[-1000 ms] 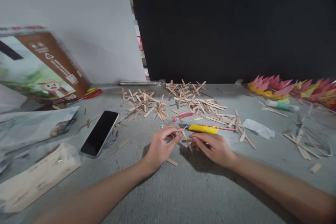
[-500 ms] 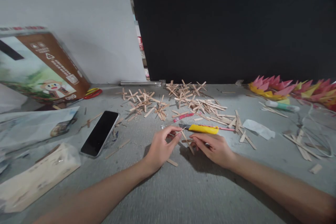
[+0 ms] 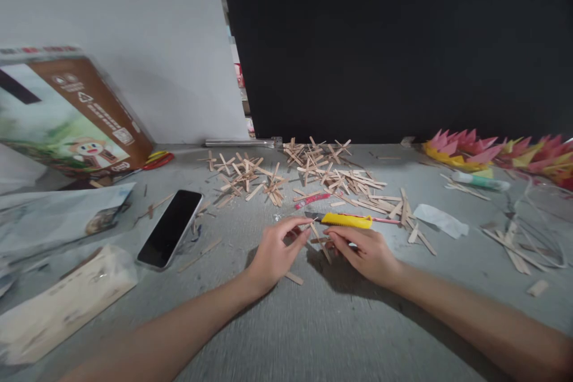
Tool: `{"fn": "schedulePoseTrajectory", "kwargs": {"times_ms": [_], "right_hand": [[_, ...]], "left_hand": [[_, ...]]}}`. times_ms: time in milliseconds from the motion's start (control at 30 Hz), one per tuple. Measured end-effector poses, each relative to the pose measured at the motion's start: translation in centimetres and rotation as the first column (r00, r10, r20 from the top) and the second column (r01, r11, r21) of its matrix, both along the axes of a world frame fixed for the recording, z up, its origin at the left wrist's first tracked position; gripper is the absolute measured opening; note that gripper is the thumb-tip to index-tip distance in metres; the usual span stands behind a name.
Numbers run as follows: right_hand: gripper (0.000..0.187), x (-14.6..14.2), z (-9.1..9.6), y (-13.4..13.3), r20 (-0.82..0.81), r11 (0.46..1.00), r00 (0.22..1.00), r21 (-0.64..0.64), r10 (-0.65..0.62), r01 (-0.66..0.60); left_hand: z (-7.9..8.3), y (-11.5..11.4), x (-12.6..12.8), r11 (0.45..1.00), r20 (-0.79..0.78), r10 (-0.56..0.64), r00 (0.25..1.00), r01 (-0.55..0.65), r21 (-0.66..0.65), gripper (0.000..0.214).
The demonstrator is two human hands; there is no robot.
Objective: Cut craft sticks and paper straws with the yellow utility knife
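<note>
Between my hands is a cross of flat wooden craft sticks [image 3: 321,246], one stick lying over another. My left hand [image 3: 278,250] has its thumb and index finger at the upper end of the longer stick. The curled fingers of my right hand [image 3: 363,250] pinch the right end of the shorter stick; some of those fingertips are hidden. Just beyond them lies a yellow utility knife [image 3: 347,220], its dark blade end pointing left. A single loose craft stick [image 3: 294,278] rests on the table below my left hand.
Behind the knife spreads a pile of crossed craft sticks [image 3: 244,172]. A phone [image 3: 170,228] and a plastic-wrapped pack [image 3: 67,304] lie left, near a printed carton [image 3: 85,119]. To the right are a white paper scrap [image 3: 441,220], a glue stick [image 3: 480,181] and pink-and-yellow folded paper [image 3: 465,149].
Both hands stay almost in place on the crossed sticks. My left fingertips have shifted very slightly at the stick's upper end.
</note>
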State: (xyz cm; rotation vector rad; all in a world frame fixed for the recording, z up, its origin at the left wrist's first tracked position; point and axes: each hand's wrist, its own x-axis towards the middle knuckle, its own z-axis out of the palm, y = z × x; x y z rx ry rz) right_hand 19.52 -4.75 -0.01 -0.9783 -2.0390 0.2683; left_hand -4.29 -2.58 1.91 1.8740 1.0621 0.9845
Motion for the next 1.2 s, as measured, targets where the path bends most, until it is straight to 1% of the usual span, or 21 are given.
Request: {"fn": "schedulePoseTrajectory", "kwargs": {"times_ms": [133,300,467,567,700,800,867,967,1033,1200], "right_hand": [[0.021,-0.1,0.1,-0.1,-0.030,0.998,0.999,-0.067,-0.015,0.013],[0.024,-0.1,0.2,-0.1,-0.076,0.985,0.997,-0.174,-0.034,0.020],[0.026,-0.2,0.3,0.0,-0.085,0.981,0.996,-0.191,-0.035,0.018],[0.028,-0.2,0.2,0.0,-0.097,0.977,0.994,-0.211,-0.056,0.035],[0.031,-0.2,0.1,0.1,-0.121,0.958,0.990,-0.283,-0.075,0.038],[0.031,-0.2,0.1,0.1,-0.143,0.947,0.987,-0.320,-0.074,0.025],[0.032,-0.2,0.2,0.1,-0.150,0.943,0.985,-0.330,-0.081,0.027],[0.032,-0.2,0.4,0.1,-0.146,0.941,0.984,-0.336,-0.100,0.046],[0.033,-0.3,0.5,0.0,-0.135,0.944,0.986,-0.326,-0.101,0.052],[0.034,-0.3,0.7,0.0,-0.127,0.948,0.989,-0.317,-0.074,0.030]], "left_hand": [[-0.4,0.1,0.1,0.997,-0.022,-0.040,0.999,0.041,0.061,0.031],[-0.6,0.0,0.3,0.997,-0.042,-0.055,0.998,0.057,0.059,0.041],[-0.6,-0.2,0.4,0.996,-0.045,-0.078,0.996,0.081,0.045,0.049],[-0.7,-0.4,0.3,0.997,-0.073,-0.081,0.994,0.082,0.003,0.062],[-0.9,-0.6,0.2,0.993,-0.081,-0.111,0.990,0.108,-0.050,0.084],[-1.0,-0.7,0.2,0.989,-0.103,-0.143,0.984,0.139,-0.052,0.095],[-1.1,-0.8,0.2,0.989,-0.107,-0.142,0.984,0.137,-0.057,0.103],[-1.4,-0.9,0.2,0.992,-0.089,-0.123,0.988,0.119,-0.051,0.123],[-1.7,-1.0,0.2,0.991,-0.090,-0.135,0.987,0.133,-0.029,0.133],[-1.8,-1.0,0.3,0.987,-0.107,-0.160,0.981,0.162,0.006,0.136]]}}
